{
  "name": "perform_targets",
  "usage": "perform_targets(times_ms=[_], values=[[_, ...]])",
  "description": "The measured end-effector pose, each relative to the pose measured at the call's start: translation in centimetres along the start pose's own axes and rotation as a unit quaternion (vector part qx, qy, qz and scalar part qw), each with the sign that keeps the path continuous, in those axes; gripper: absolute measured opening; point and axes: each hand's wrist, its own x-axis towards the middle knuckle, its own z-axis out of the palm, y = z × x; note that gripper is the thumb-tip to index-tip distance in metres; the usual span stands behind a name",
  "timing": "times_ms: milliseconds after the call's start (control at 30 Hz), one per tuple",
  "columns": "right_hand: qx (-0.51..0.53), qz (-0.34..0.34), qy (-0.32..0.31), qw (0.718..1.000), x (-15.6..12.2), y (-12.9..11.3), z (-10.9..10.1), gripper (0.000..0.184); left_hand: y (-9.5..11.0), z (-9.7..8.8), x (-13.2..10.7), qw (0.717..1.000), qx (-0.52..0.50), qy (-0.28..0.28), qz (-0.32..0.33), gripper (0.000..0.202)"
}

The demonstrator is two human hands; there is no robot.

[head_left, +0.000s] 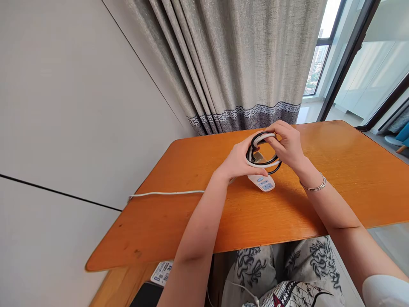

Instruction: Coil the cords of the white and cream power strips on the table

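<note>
Your left hand [238, 160] and right hand [286, 143] both grasp a coil of black and white cable [251, 152], holding it above the middle of the tabletop [179, 228], toward the far edge. Your left fingers wrap behind the coil's left side, with the thumb stretched along its lower rim; your right fingers and thumb pinch its upper right. A small greyish piece shows through the loops, too small to identify. Just below your left thumb sits a white power strip [262, 183] with blue-marked sockets, about midway between the tabletop's far and near edges. A white cord [166, 193] runs from the left edge until your left forearm hides it. Beyond the far edge hangs a grey curtain [252, 64].
</note>
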Motion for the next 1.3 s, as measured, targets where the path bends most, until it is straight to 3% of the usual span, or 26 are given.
perform_targets(times_ms=[100,233,333,467,633,733,933,1000,1067,1167,1300], values=[[-0.022,-0.022,0.012,0.999,0.0,-0.4,-0.2,0.017,-0.4,-0.2,0.1,0.996,-0.089,0.012,-0.008,0.104],[-0.043,-0.102,0.019,0.994,-0.1,-1.3,-0.4,0.022,-1.2,-0.5,0.1,0.977,-0.204,-0.023,-0.063,0.092],[-0.054,-0.164,0.016,0.985,-0.5,-2.1,-0.8,0.025,-1.6,-0.5,-0.1,0.964,-0.244,-0.044,-0.096,0.087],[-0.085,-0.176,0.015,0.981,-1.1,-2.5,-1.4,0.023,-1.8,0.0,-0.4,0.950,-0.282,-0.063,-0.114,0.089],[-0.061,-0.194,0.124,0.971,-1.0,-1.6,-1.5,0.014,-1.5,0.3,0.1,0.943,-0.300,-0.051,-0.136,0.083],[-0.055,-0.143,0.168,0.974,-0.8,-0.8,-1.2,0.019,-1.2,0.4,0.5,0.953,-0.268,-0.034,-0.138,0.078],[-0.017,0.075,0.202,0.976,-0.1,1.4,-1.7,0.026,-1.9,-0.6,0.4,0.987,-0.120,0.051,-0.097,0.063],[0.001,0.107,0.224,0.969,0.4,2.9,-2.5,0.030,-2.1,-1.7,0.1,0.991,-0.074,0.016,-0.110,0.061],[0.004,0.121,0.247,0.962,0.8,4.5,-3.2,0.033,-1.9,-3.1,-0.3,0.987,-0.012,-0.059,-0.148,0.061],[0.008,0.130,0.268,0.954,1.0,6.8,-3.7,0.037,-1.2,-5.4,-1.1,0.957,0.097,-0.152,-0.228,0.051],[0.046,0.161,0.281,0.945,0.7,8.6,-2.9,0.037,-1.8,-8.8,-2.6,0.912,0.169,-0.129,-0.350,0.030]])
